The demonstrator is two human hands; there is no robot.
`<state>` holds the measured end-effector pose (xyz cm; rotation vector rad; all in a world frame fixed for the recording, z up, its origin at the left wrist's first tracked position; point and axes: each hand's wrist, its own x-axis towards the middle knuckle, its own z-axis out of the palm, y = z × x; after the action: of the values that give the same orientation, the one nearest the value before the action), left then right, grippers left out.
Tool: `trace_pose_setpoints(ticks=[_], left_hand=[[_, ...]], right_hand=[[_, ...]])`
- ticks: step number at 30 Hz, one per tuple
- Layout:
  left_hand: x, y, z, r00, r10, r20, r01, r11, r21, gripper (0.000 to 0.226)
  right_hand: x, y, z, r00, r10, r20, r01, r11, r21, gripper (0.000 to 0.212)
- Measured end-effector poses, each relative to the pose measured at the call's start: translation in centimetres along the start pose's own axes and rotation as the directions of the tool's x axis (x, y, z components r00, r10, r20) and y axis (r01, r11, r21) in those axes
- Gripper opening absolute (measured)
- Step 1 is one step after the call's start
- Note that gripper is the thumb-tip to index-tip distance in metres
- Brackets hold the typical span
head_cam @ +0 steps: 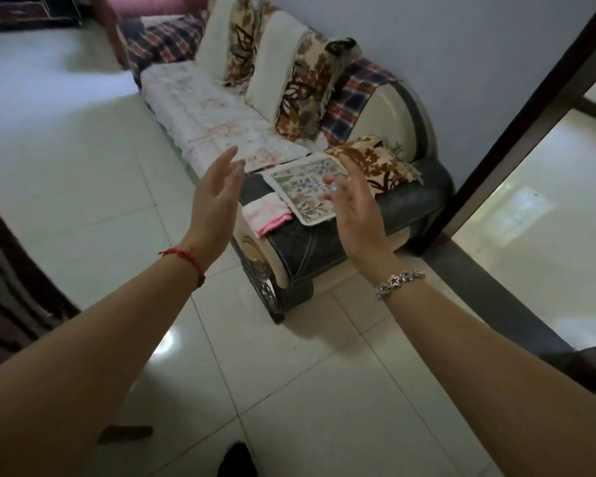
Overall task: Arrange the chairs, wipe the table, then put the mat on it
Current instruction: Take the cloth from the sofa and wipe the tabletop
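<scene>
Only writing I can spot is on the floral mat (305,189) lying on the sofa arm (324,242) in front of me. There's a short dark line of letters near its middle, but it's way too small and blurry to read tbh. No brands, numbers or signs that I can read anywhere else.

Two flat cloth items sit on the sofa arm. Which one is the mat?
The floral-printed mat, nearer the right hand; the pink-and-white cloth beside it is smaller, folded and plain.
</scene>
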<state>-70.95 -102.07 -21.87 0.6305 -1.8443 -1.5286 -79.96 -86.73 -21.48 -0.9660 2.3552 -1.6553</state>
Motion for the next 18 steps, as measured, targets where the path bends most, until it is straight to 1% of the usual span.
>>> trace_pose_setpoints(ticks=[2,4,7,9,11,13,16,18], left_hand=[[3.1,-3.8,0.9,0.999,-0.033,-0.021,0.034,0.998,0.046,0.04],[5.9,-7.9,1.7,0.997,-0.076,-0.031,0.079,0.992,0.095,0.039],[10.2,-14.1,2.9,0.993,-0.117,-0.006,0.116,0.979,0.167,0.038],[12.7,-18.0,3.7,0.991,-0.136,0.015,0.128,0.961,0.245,0.037],[15.4,-21.7,4.5,0.989,-0.139,0.055,0.113,0.938,0.329,0.038],[17.8,-24.9,5.3,0.982,-0.171,0.083,0.126,0.912,0.391,0.038],[21.7,-30.3,6.3,0.963,-0.238,0.128,0.14,0.845,0.516,0.042],[23.8,-33.0,6.7,0.939,-0.31,0.151,0.169,0.794,0.584,0.049]], right_hand=[[2.8,3.3,1.5,0.999,0.012,0.04,-0.01,0.999,-0.043,0.045],[5.2,6.4,3.0,0.997,0.044,0.056,-0.041,0.998,-0.049,0.048],[8.9,11.0,5.8,0.995,0.063,0.076,-0.058,0.996,-0.064,0.052],[11.2,14.0,8.3,0.993,0.069,0.094,-0.062,0.995,-0.077,0.053],[13.7,17.0,10.9,0.993,0.064,0.099,-0.054,0.994,-0.099,0.054],[15.7,19.9,13.5,0.992,0.074,0.107,-0.061,0.992,-0.112,0.056],[18.4,24.6,17.4,0.985,0.099,0.14,-0.08,0.987,-0.139,0.058],[19.4,27.1,19.1,0.976,0.132,0.174,-0.108,0.984,-0.143,0.06]])
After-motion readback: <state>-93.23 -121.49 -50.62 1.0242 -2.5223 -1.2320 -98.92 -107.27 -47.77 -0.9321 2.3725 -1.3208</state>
